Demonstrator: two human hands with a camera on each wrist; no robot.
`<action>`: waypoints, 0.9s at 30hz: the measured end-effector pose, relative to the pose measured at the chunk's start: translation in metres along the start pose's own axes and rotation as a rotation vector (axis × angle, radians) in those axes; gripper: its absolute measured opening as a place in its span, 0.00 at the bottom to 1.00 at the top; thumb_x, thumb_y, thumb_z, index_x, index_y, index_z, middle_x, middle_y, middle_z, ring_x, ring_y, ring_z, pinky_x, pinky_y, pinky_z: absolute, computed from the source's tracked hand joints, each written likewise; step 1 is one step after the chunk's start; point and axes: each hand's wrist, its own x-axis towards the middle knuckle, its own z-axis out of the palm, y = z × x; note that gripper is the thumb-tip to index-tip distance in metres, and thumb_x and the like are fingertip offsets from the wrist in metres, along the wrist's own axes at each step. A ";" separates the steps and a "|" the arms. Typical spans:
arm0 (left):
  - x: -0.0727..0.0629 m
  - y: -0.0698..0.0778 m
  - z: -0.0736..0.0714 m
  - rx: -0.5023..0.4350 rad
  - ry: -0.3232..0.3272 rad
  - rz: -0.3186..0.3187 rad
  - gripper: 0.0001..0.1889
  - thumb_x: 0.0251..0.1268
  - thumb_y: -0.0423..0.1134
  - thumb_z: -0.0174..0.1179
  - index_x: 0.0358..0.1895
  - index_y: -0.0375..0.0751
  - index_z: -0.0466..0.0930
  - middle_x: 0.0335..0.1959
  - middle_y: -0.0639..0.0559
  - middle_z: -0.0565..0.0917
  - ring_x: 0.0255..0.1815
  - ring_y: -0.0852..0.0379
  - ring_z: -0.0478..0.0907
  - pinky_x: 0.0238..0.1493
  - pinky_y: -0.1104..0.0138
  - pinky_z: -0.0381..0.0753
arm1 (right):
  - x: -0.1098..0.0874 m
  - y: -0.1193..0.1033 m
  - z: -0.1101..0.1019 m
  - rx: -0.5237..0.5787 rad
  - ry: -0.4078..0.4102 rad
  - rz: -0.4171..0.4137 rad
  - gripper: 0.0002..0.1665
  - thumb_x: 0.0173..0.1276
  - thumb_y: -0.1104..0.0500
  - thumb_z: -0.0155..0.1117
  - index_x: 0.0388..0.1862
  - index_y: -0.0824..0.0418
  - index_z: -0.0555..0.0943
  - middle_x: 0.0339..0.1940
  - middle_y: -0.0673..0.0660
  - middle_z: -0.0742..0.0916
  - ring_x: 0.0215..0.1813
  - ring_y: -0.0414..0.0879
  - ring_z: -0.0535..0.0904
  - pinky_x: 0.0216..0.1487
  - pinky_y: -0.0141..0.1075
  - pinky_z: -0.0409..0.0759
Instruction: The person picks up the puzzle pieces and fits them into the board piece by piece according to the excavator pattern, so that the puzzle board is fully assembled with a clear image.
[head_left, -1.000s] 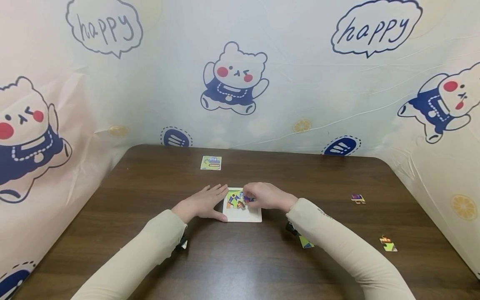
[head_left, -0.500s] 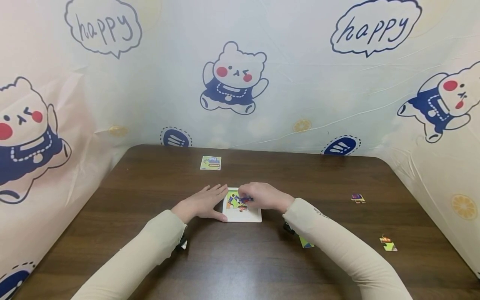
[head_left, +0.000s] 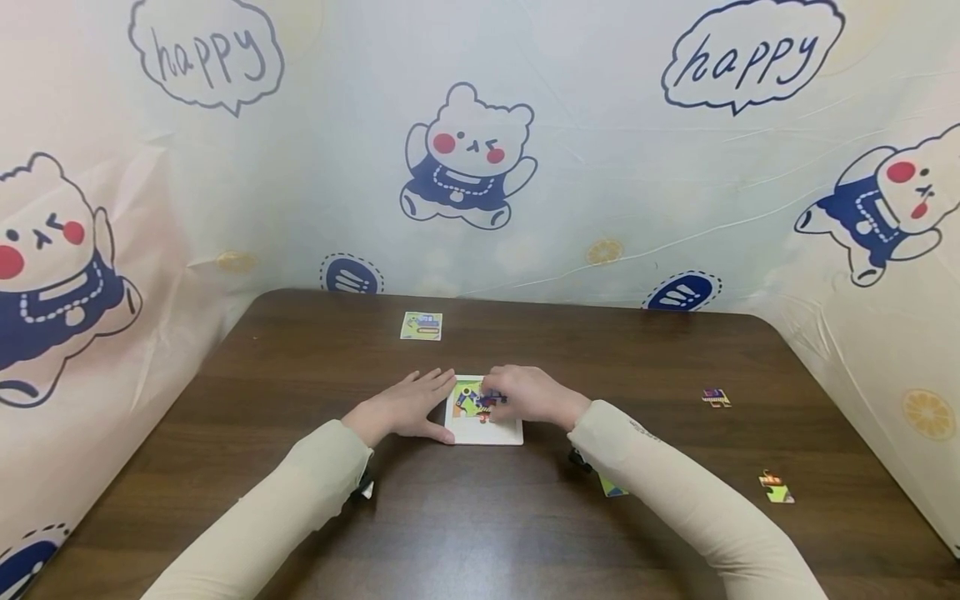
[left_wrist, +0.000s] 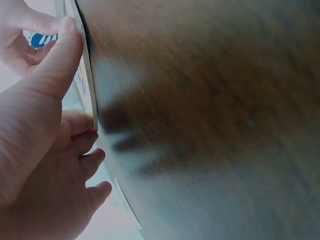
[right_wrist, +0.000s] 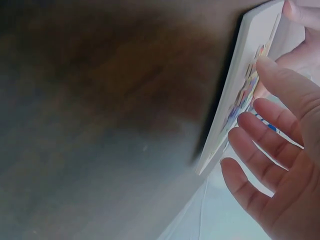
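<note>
A white square puzzle tray point(head_left: 487, 433) lies flat at the middle of the table. Joined pieces point(head_left: 467, 398) with a green and blue picture fill its upper left. My left hand point(head_left: 408, 407) rests along the tray's left edge, fingers straight and thumb at the near corner; the left wrist view shows that thumb on the rim point(left_wrist: 90, 100). Over the tray's right half, my right hand point(head_left: 536, 393) pinches a dark, colourful puzzle piece point(head_left: 491, 400) beside the joined ones, covering part of it. In the right wrist view its other fingers point(right_wrist: 260, 160) spread away from the tray.
A square picture card point(head_left: 422, 326) lies at the back of the table. Loose puzzle pieces sit to the right, one farther back point(head_left: 717, 397) and one nearer point(head_left: 776, 487). A green and blue piece point(head_left: 612, 485) shows partly under my right sleeve. Printed cloth point(head_left: 585, 183) hangs behind.
My right hand has moved left across the tray with the piece, up against the joined ones, then shifted slightly back to the right. The left hand has stayed put.
</note>
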 end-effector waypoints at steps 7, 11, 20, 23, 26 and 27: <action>-0.002 0.001 -0.002 -0.005 0.004 0.010 0.50 0.53 0.62 0.59 0.71 0.33 0.50 0.72 0.41 0.49 0.71 0.43 0.43 0.67 0.48 0.43 | -0.003 -0.005 0.000 -0.029 -0.005 -0.039 0.15 0.58 0.57 0.69 0.45 0.56 0.83 0.41 0.51 0.83 0.40 0.42 0.76 0.43 0.35 0.76; -0.002 0.001 -0.002 -0.001 0.002 0.010 0.50 0.53 0.63 0.59 0.71 0.33 0.50 0.72 0.41 0.50 0.71 0.44 0.43 0.67 0.48 0.43 | -0.004 -0.005 0.000 -0.031 -0.007 -0.033 0.15 0.58 0.59 0.69 0.46 0.56 0.84 0.44 0.51 0.83 0.44 0.42 0.77 0.46 0.36 0.76; -0.001 0.000 0.000 -0.003 0.007 0.011 0.50 0.53 0.63 0.59 0.70 0.33 0.50 0.72 0.41 0.50 0.71 0.44 0.43 0.67 0.49 0.43 | -0.002 -0.005 0.001 -0.025 0.000 -0.024 0.13 0.57 0.60 0.69 0.44 0.56 0.85 0.44 0.50 0.84 0.42 0.41 0.78 0.45 0.35 0.77; -0.001 0.000 0.000 -0.004 0.009 0.012 0.50 0.53 0.63 0.59 0.71 0.33 0.50 0.72 0.41 0.50 0.71 0.44 0.43 0.67 0.49 0.43 | -0.002 -0.006 0.001 -0.013 -0.003 -0.017 0.13 0.58 0.60 0.69 0.43 0.56 0.85 0.44 0.51 0.84 0.43 0.41 0.78 0.46 0.36 0.76; 0.000 -0.001 0.000 -0.007 0.008 0.010 0.50 0.53 0.63 0.59 0.71 0.33 0.50 0.72 0.41 0.49 0.71 0.44 0.43 0.67 0.49 0.43 | -0.002 -0.007 0.001 -0.003 -0.006 -0.017 0.13 0.58 0.60 0.69 0.44 0.56 0.85 0.44 0.51 0.83 0.42 0.41 0.78 0.45 0.36 0.77; 0.000 -0.001 0.001 -0.007 0.008 0.009 0.50 0.52 0.63 0.59 0.71 0.33 0.50 0.72 0.42 0.49 0.71 0.44 0.43 0.67 0.49 0.43 | -0.002 -0.006 0.000 0.004 -0.008 -0.020 0.13 0.58 0.60 0.68 0.44 0.56 0.85 0.43 0.51 0.83 0.42 0.41 0.78 0.45 0.35 0.77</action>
